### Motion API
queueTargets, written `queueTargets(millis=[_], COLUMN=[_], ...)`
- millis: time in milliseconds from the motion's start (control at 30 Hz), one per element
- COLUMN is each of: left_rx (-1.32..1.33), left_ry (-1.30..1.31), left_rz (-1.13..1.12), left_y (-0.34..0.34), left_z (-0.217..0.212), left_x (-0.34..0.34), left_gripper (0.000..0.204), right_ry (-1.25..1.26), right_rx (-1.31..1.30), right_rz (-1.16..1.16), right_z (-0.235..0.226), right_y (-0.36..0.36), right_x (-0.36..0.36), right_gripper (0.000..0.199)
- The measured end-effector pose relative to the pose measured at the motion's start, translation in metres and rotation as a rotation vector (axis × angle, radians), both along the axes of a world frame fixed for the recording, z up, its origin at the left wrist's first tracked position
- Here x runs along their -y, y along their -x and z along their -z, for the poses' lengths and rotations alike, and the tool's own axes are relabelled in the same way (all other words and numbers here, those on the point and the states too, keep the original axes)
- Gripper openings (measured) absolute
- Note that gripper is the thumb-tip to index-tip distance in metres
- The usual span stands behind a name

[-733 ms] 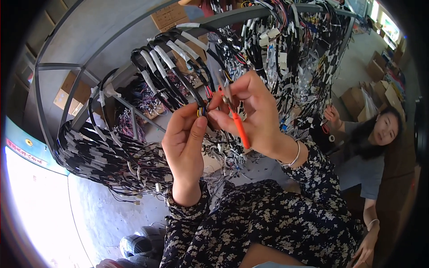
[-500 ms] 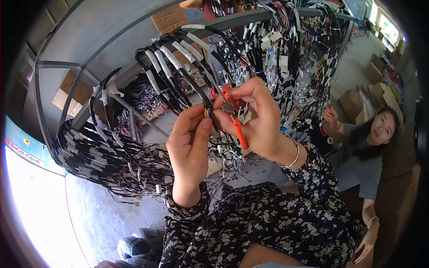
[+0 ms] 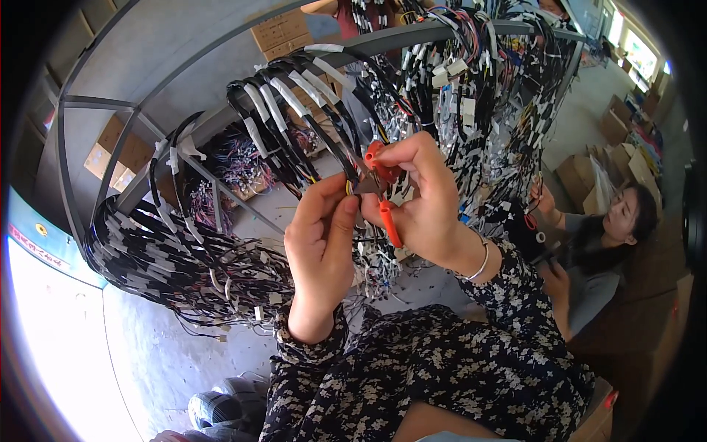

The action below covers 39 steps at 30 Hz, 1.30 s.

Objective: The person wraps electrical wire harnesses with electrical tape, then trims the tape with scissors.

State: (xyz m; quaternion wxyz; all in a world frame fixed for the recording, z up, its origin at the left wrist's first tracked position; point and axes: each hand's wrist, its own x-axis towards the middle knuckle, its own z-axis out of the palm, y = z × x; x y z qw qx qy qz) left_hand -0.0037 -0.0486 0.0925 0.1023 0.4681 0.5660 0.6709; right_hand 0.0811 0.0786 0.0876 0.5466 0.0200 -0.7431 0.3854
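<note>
Grey concrete floor (image 3: 169, 353) lies below you, with a metal rack (image 3: 412, 37) arching overhead and cardboard boxes (image 3: 114, 151) beyond it. At the centre, raised in front of you, are the orange-handled snips (image 3: 383, 193): your right hand (image 3: 420, 199) is wrapped around them, fingers (image 3: 403, 151) curled over the upper handle and the lower handle running down across your palm. The dark blades point left toward your left hand; you cannot tell from here whether they are closed on anything. Your left hand (image 3: 322, 243) stands upright just beside the blades, thumb and forefinger pinched together on a thin wire end (image 3: 348, 188) with a yellowish tip, right at the snips' nose. That wire leads up into the black wire harnesses (image 3: 294, 118), banded with white tape, that hang over the rack bar above your hands. More bundled harnesses (image 3: 169, 258) droop in a heavy swag to your left, and denser ones with white tags (image 3: 486, 96) hang to your upper right. Your sleeves are dark with a pale flower print, and a thin bracelet (image 3: 482, 261) sits on your right wrist. Another person (image 3: 596, 250) sits well apart to your right, among more boxes.
</note>
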Motion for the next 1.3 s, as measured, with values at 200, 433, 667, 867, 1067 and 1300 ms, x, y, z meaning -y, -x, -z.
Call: queueTargets(millis=[200,433,667,867,1067,1300], left_rx=[0.131,0.155,0.085,0.086,0.126,0.179], left_ry=[-0.075,-0.081,-0.058,-0.090,-0.114,-0.130], left_rz=[0.059,0.009,-0.060,-0.053,-0.033,-0.049], left_y=[-0.002,-0.002,-0.001,-0.005,0.000,0.003], left_z=[0.001,0.004,0.010,0.013,0.022,0.028], left_x=[-0.001,0.000,-0.001,-0.003,-0.004,-0.004], left_gripper=[0.023,0.024,0.023,0.024,0.026,0.031], right_ry=[0.133,0.198,0.203,0.329,0.523,0.694], right_rx=[0.016,0.049,0.058,0.099,0.164,0.090], right_rz=[0.040,-0.137,-0.122,-0.169,-0.143,-0.204], right_z=[0.006,0.003,0.004,0.004,0.007,0.007], right_y=[0.001,-0.001,0.005,0.007,0.010,0.012], right_x=[-0.011,0.003,0.003,0.006,0.015,0.020], right_gripper=[0.033,0.033,0.036,0.034,0.032,0.031])
